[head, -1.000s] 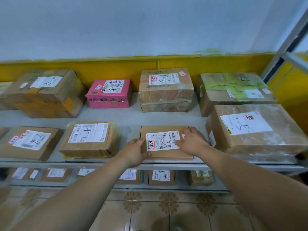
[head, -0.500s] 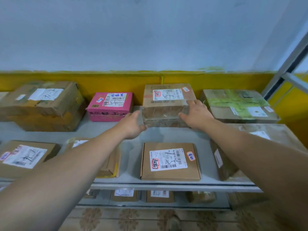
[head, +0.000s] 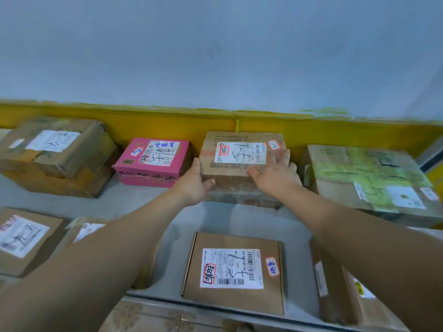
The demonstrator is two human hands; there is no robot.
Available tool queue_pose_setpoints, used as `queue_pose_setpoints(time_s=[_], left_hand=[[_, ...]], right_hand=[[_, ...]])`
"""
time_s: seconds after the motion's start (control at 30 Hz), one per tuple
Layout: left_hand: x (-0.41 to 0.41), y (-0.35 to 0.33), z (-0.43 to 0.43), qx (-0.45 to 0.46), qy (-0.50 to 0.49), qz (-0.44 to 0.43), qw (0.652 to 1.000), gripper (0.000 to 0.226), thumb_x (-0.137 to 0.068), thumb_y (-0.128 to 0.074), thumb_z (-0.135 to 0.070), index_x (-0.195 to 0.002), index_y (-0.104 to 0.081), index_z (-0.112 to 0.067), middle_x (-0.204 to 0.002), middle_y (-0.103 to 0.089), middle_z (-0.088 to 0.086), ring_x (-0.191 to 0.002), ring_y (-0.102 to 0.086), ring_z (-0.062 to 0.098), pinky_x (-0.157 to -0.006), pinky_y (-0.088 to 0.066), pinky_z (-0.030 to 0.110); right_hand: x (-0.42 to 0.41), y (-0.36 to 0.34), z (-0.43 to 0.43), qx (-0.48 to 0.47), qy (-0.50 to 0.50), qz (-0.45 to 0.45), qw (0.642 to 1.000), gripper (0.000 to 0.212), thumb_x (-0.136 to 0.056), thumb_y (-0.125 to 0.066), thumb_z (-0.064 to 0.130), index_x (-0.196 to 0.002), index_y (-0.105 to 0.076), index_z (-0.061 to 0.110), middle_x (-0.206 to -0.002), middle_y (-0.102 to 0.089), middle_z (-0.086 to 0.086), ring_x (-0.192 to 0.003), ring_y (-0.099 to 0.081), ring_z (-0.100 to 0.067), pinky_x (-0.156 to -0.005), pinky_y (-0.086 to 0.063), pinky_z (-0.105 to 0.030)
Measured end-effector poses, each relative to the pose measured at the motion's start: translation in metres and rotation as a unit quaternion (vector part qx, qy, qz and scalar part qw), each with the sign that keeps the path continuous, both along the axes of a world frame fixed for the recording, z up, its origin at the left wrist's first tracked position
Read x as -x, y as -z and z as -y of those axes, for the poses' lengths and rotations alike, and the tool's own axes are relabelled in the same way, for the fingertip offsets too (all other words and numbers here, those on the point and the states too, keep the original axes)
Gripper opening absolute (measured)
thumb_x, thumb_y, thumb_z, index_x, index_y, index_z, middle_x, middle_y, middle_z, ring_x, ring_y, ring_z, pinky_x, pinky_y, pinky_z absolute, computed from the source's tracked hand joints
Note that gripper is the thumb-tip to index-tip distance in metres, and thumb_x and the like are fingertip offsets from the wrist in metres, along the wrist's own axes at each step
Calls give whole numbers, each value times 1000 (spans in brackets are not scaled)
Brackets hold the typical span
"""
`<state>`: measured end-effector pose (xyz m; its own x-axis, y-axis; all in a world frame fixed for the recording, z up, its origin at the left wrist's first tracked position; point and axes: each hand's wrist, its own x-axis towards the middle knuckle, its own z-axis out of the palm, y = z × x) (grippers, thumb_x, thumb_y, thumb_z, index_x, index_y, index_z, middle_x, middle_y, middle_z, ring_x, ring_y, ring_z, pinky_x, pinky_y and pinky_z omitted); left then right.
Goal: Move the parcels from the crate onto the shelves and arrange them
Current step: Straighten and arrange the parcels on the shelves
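A brown parcel (head: 239,152) with a white label stands at the back middle of the grey shelf (head: 215,220), on top of a second, tape-wrapped parcel (head: 242,200). My left hand (head: 193,184) lies against its left side, fingers straight and thumb at the front face. Over its top right corner my right hand (head: 274,174) rests flat with spread fingers. A flat brown parcel (head: 232,271) lies free at the shelf's front edge, between my forearms. The crate is out of view.
A pink parcel (head: 153,156) sits just left of the held one, and a big brown box (head: 55,149) stands further left. A green-taped box (head: 366,173) is on the right. More parcels lie front left (head: 24,236) and front right (head: 335,283). A yellow and white wall stands behind.
Both hands left the flat front parcel and reached to the back stack. The left hand now lies against its side and the right hand has slid onto its top.
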<state>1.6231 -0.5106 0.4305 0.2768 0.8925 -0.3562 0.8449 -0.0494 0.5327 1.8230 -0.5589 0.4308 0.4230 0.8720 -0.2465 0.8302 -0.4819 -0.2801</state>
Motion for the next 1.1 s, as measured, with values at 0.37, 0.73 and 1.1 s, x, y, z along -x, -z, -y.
queue_pose_setpoints(time_s=[0.37, 0.73, 1.1], left_hand=[[8, -29, 12, -55, 149, -62, 985, 66, -94, -57, -40, -152, -29, -26, -156, -27, 1, -134, -41, 25, -110, -37, 39], [-40, -42, 101, -81, 330, -27, 940, 71, -95, -55, -45, -153, -25, -17, -160, -21, 6, -144, -27, 26, -116, -26, 38], [-119, -25, 175, 0, 312, 18, 950, 76, -95, -57, -42, -155, -17, -22, -161, -18, 5, -145, -26, 24, -113, -24, 30]], right_hand=[[-17, -49, 33, -35, -31, -28, 999, 55, -103, -37, 45, -147, -36, 12, -150, -38, -18, -132, -38, -37, -109, -35, -46], [-59, -55, 172, 18, 104, 61, 993, 68, -98, -44, 53, -153, -32, 14, -154, -35, -15, -139, -35, -35, -109, -34, -43], [-152, -29, 244, 60, 144, 91, 984, 66, -93, -32, 60, -148, -36, 23, -155, -31, -11, -139, -30, -34, -112, -34, -51]])
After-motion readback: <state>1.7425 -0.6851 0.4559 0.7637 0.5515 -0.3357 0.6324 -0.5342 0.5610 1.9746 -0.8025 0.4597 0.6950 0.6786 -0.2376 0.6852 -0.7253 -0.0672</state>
